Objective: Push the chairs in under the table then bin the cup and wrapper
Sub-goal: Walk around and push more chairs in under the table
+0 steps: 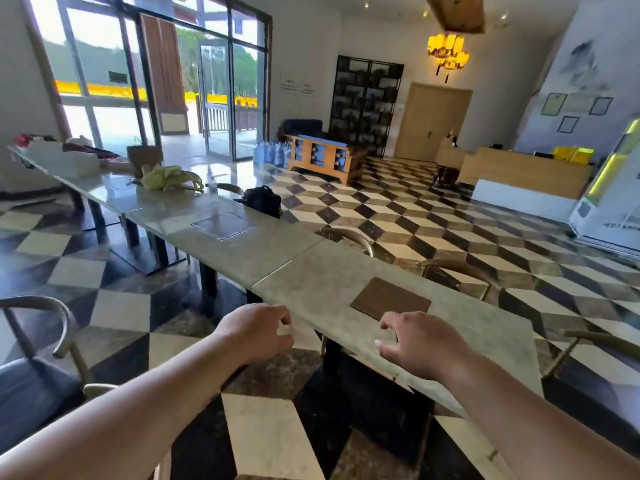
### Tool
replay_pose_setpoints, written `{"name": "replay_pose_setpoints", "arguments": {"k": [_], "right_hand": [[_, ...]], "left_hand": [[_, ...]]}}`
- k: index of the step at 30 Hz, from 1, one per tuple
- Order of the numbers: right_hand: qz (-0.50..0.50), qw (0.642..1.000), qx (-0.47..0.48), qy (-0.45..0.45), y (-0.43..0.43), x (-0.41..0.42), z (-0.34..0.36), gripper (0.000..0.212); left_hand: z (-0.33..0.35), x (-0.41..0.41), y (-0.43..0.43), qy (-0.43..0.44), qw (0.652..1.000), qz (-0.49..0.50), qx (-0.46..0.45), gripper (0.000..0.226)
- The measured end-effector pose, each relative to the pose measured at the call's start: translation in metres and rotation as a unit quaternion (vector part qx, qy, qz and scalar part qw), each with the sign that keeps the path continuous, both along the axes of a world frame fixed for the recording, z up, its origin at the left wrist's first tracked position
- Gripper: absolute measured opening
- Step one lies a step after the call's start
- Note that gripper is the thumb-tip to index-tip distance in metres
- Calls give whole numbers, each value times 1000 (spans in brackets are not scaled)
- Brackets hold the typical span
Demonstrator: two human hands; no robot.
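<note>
Hands: both reach forward, well apart, bare forearms in view.

Left hand (256, 332): back of the hand up, fingers curled under, at the near corner of the counter (329, 271). A small pale patch shows at the fingertips; I cannot tell whether it is something held or a nail, so the grip cannot be told.

Right hand (420, 344): over the counter top, fingers spread and bent downward, nothing in it. It sits just on the near side of a dark inlay panel (391, 299) set into the top.

Chairs:
- near chair (41, 300): left of the left forearm, on the near side, standing on the chequered floor (121, 310) well apart from the counter, curved back rail and dark seat fully exposed.
- first far chair (349, 233): beyond the hands, across the counter, back rail close against the far edge.
- second far chair (457, 266): right of the first, back rail a little off the far edge.
- third far chair (602, 337): right of the right hand, at the counter's end, only a rail and leg visible.

Further along the counter, far from both hands: black bag (263, 200), clear bottle (213, 187), yellow-green bundle (169, 180), white box (62, 159). Too blurred there to pick out a cup or wrapper.
</note>
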State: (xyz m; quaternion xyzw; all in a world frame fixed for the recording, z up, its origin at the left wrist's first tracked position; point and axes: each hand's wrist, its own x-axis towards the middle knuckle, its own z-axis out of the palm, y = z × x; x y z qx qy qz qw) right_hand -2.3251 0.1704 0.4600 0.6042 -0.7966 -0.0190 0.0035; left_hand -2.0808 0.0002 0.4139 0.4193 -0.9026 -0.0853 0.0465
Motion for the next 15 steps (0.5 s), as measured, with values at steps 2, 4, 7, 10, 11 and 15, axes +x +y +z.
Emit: {"name": "replay_pose_setpoints", "arguments": {"k": [2, 4, 7, 10, 11, 15], "right_hand": [[25, 1000, -6, 8, -40, -16, -5, 49], [48, 999, -11, -4, -82, -30, -12, 51], [89, 995, -12, -48, -154, -51, -28, 55], [137, 990, -5, -45, -223, -67, -43, 52], [156, 987, 2, -30, -247, -72, -47, 51], [218, 976, 0, -26, -343, -82, -44, 51]], "left_hand": [[-4, -6, -29, -9, 1000, 12, -4, 40], [-10, -10, -58, -16, 999, 29, -1, 39], [-16, -16, -103, -29, 996, 81, 1, 43], [-21, -16, -143, -43, 990, 134, -5, 45], [-21, -15, -154, -57, 987, 150, -7, 45], [-16, -4, -193, -98, 975, 194, -46, 56]]}}
